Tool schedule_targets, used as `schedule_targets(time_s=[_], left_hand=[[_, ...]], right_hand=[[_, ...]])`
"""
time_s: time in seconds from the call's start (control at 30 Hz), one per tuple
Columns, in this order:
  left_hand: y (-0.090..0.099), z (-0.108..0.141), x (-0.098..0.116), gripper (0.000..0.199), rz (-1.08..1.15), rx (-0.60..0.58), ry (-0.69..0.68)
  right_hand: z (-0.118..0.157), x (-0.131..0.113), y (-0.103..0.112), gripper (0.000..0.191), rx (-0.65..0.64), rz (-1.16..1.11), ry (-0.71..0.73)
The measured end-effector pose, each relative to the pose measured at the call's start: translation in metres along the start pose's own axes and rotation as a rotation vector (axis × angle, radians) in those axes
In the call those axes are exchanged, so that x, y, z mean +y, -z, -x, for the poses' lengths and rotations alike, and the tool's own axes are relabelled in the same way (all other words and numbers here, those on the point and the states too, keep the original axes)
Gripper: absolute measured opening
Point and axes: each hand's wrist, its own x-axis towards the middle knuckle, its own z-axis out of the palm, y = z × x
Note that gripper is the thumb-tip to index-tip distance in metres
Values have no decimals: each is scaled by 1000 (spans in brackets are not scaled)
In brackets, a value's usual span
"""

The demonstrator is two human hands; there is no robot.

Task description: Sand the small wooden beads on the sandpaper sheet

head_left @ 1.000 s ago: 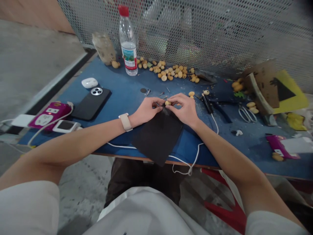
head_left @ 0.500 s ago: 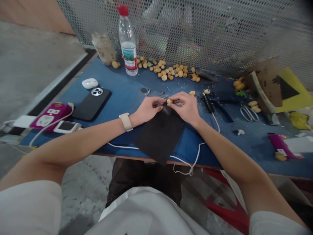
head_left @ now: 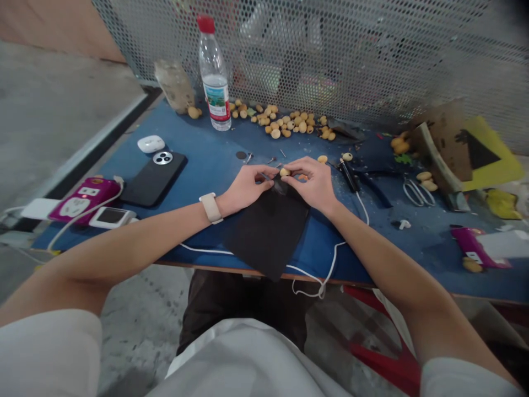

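Observation:
My right hand (head_left: 312, 182) pinches a small tan round piece (head_left: 285, 172), like a little gourd or nut, between thumb and fingertips. Just left of it is my left hand (head_left: 253, 184), its thumb and fingers drawn together close to the piece. What those fingers hold, if anything, is too small to make out. A black sheet (head_left: 268, 234) lies under both hands and hangs over the table's front edge. Beyond the hands are a few thin metal bits (head_left: 271, 160) and a dark disc (head_left: 241, 155). A pale oval piece (head_left: 322, 159) rests past my right hand.
Many tan round pieces (head_left: 289, 122) line the back near a water bottle (head_left: 217, 94) and a jar (head_left: 174, 88). A phone (head_left: 155, 182) and purple power strip (head_left: 85, 198) are left. A black pen-like tool (head_left: 350, 175), pliers (head_left: 378, 190) and scissors (head_left: 418, 192) lie right.
The view has shifted slightly. Both hands stay at the same place above the black sheet, and the right still pinches the round piece.

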Motion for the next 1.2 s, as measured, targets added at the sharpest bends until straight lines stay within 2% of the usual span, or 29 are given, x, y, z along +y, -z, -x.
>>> schedule_targets(time_s=[0.17, 0.4, 0.57, 0.7, 0.8, 0.97, 1.03, 1.2], left_hand=[[0, 1, -1, 29, -12, -5, -6], [-3, -1, -3, 26, -12, 100, 27], [-5, -2, -2, 25, 64, 170, 68], [-5, 0, 4, 23, 132, 176, 88], [-6, 1, 5, 23, 132, 168, 105], [-5, -1, 3, 27, 25, 111, 138], [-4, -2, 3, 28, -73, 68, 107], [0, -1, 8, 12, -331, -48, 10]], right_hand=[[-1, 0, -2, 41, 2, 4, 33], [-3, 11, 7, 50, 77, -35, -100], [0, 16, 11, 68, -61, -175, -158], [1, 13, 4, 81, -54, -341, -210], [0, 9, 0, 87, -67, -411, -229], [1, 2, -2, 80, -112, -522, -209], [2, 0, -2, 81, -125, -534, -197], [3, -1, -2, 78, -133, -503, -167]])
